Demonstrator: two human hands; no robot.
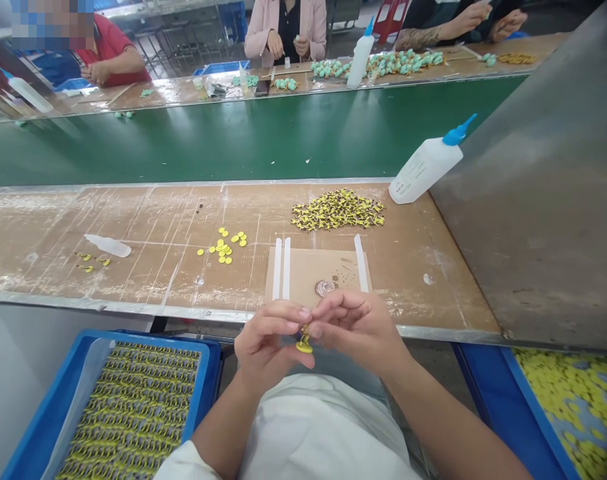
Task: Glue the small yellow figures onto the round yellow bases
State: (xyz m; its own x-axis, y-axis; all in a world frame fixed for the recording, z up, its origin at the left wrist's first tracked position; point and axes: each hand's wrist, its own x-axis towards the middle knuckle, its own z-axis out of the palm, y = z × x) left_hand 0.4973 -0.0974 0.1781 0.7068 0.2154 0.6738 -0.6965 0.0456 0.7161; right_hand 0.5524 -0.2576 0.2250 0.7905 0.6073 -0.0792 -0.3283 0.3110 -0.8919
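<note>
Just in front of the bench edge, my left hand (270,333) and my right hand (356,327) meet around a small yellow figurine (304,341) with dark parts and a round yellow base. Fingers of both hands are closed on it, and they hide much of its upper part. Beyond them lies a cardboard sheet (303,270) with white tape strips and a brown-stained spot. Behind the sheet is a pile of small yellow and dark pieces (338,210). Loose yellow discs (223,248) lie to the left.
A white glue bottle (426,170) with a blue nozzle leans against the metal panel (538,187) at right. Blue trays hold rows of figurines (133,400) at left and yellow discs (573,407) at right. Past the green conveyor (233,140), other people work at a bench.
</note>
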